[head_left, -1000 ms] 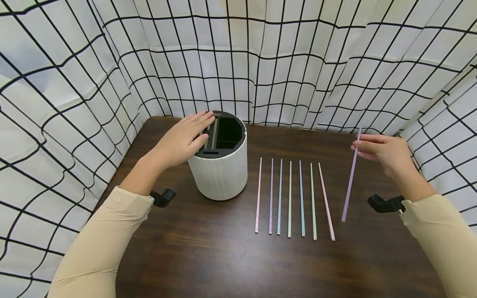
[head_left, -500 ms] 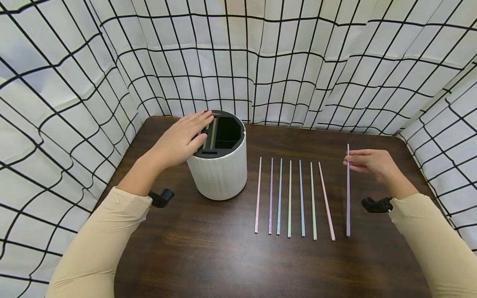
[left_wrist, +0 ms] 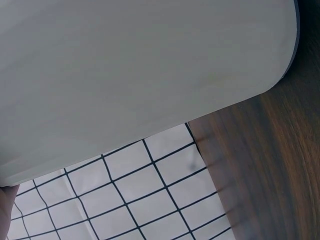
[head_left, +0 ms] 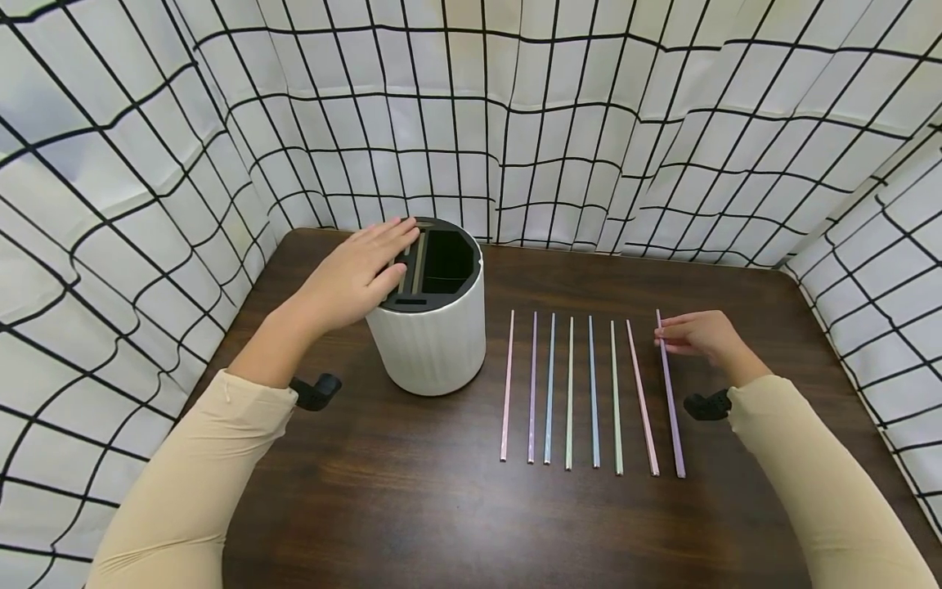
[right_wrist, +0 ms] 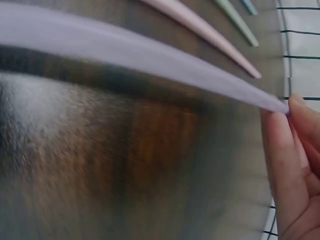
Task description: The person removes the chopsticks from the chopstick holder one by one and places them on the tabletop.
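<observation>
At the far right of the row, my right hand [head_left: 699, 337] pinches a purple chopstick [head_left: 670, 401] near its thin far end, between thumb and fingertips. The chopstick's thick end points toward me; whether it touches the table cannot be told. In the right wrist view, the fingertips [right_wrist: 282, 127] grip its narrow tip. Just left of it lies a pink chopstick [head_left: 643, 397]. My left hand [head_left: 353, 274] rests with extended fingers on the black top of a white ribbed utensil holder [head_left: 434, 352]. That holder's pale wall [left_wrist: 140, 75] fills much of the left wrist view.
Left of the pink chopstick, several more lie roughly parallel on the dark wooden table [head_left: 412, 507], among them a green one [head_left: 616, 397], a blue one [head_left: 594, 393] and another pink one [head_left: 508, 384]. The holder has a dark opening [head_left: 449, 262]. White grid-patterned cloth [head_left: 559, 123] surrounds the table.
My right hand has moved left and toward me with the purple chopstick, bringing it beside the pink one at the row's right end. My left hand has stayed on the holder.
</observation>
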### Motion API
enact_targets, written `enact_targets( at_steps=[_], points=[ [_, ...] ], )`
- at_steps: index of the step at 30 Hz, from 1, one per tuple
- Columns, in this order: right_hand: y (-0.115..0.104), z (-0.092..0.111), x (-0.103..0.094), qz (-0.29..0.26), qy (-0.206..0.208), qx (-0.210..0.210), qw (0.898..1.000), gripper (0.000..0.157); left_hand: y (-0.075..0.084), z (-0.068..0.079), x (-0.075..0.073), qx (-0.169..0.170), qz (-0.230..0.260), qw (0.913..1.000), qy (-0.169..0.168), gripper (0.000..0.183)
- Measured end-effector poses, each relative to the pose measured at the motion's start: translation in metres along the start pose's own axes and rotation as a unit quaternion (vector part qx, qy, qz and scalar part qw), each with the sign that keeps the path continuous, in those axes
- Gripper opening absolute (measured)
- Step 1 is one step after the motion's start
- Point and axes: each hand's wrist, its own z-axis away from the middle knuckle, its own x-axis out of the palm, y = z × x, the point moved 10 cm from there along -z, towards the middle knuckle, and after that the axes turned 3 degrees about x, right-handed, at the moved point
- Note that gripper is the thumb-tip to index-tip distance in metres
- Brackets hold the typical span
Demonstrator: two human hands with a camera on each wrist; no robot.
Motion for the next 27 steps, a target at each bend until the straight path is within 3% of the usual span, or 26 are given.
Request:
enact_targets(
  at_steps=[3,10,18,22,27],
  points=[
    [0.009,-0.003,0.002,-0.005,0.004,0.018,1.000,0.042,0.000,-0.001,0.001,0.000,-0.001,1.0000,-0.001,0.054],
    [0.024,-0.007,0.001,-0.038,0.017,0.039,0.998,0.010,0.002,-0.001,0.001,0.000,0.002,1.0000,-0.003,0.054],
    [0.023,-0.007,-0.003,-0.025,0.076,0.030,0.996,0.023,0.001,0.000,0.001,-0.002,-0.001,1.0000,-0.004,0.055],
    [0.023,-0.008,-0.005,-0.016,0.107,0.039,0.993,0.021,0.000,-0.001,0.001,-0.004,-0.001,1.0000,-0.001,0.055],
    [0.029,-0.008,-0.005,-0.032,0.114,0.061,0.991,0.017,0.000,-0.002,0.002,-0.003,-0.001,1.0000,-0.001,0.055]
  ],
)
